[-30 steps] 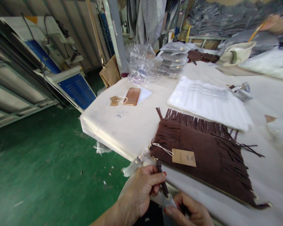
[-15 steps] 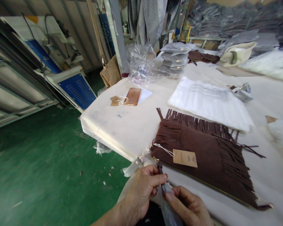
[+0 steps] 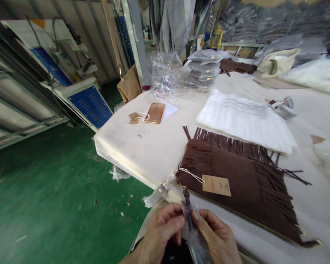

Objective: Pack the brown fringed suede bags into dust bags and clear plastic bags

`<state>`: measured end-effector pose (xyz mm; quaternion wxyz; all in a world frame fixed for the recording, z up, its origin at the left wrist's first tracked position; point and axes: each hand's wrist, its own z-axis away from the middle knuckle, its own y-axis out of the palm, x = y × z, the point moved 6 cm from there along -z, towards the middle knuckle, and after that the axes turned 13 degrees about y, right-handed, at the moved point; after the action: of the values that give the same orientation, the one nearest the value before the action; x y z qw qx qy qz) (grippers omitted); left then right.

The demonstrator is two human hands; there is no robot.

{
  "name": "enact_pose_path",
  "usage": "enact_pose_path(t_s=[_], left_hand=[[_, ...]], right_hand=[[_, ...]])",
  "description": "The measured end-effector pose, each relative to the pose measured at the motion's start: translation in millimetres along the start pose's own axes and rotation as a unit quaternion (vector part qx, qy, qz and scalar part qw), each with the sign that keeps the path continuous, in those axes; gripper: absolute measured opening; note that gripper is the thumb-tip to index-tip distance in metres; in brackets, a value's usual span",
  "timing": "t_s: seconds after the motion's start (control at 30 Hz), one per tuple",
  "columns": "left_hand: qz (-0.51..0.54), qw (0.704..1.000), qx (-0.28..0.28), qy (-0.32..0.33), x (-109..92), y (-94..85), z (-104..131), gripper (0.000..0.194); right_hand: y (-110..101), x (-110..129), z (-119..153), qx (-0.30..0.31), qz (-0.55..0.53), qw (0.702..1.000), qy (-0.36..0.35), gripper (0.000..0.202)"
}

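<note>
A dark brown fringed bag [image 3: 233, 172] lies flat near the table's front edge, with a tan price tag [image 3: 216, 185] on a white string. From its left end a brown strap [image 3: 187, 197] hangs toward me and runs into a clear plastic sleeve [image 3: 193, 234]. Thumb and fingers of my left hand [image 3: 165, 227] pinch the left side of the sleeve's mouth. My right hand [image 3: 214, 231] grips the sleeve's right side, close to the left fingertips. Another plastic-wrapped strap end [image 3: 161, 190] lies over the table edge beside the bag.
Behind the bag lies a stack of white plastic bags [image 3: 244, 119]. A phone [image 3: 155, 112] and loose tan tags [image 3: 134, 117] are at the left. Wrapped packets [image 3: 203, 69] are piled farther back. Green floor [image 3: 71, 198] drops away beyond the table's left edge.
My left hand has shifted from the bare strap down to the sleeve's mouth. The sleeve's top now sits higher along the strap, and my right hand has moved up slightly.
</note>
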<state>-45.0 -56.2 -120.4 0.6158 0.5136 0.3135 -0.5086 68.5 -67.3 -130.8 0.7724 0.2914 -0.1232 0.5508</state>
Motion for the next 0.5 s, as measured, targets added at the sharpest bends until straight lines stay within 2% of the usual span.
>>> enact_pose_path(t_s=[0.13, 0.3, 0.4, 0.5], left_hand=[[-0.043, 0.999, -0.01, -0.006, 2.6, -6.1, 2.9, 0.032], [-0.092, 0.994, -0.057, -0.026, -2.2, -4.9, -4.5, 0.03], [-0.095, 0.991, -0.086, -0.033, -1.3, -3.5, -8.6, 0.028], [-0.108, 0.989, -0.097, -0.031, 1.5, -3.0, -12.9, 0.026]], right_hand=[[-0.6, -1.3, -6.1, 0.014, 0.024, 1.0, -0.012, 0.042], [-1.1, 2.6, -15.1, 0.029, 0.161, 0.985, -0.055, 0.044], [0.3, 13.9, -15.0, 0.009, 0.263, 0.959, -0.108, 0.045], [2.2, 31.8, -9.5, -0.052, 0.356, 0.916, -0.174, 0.044]])
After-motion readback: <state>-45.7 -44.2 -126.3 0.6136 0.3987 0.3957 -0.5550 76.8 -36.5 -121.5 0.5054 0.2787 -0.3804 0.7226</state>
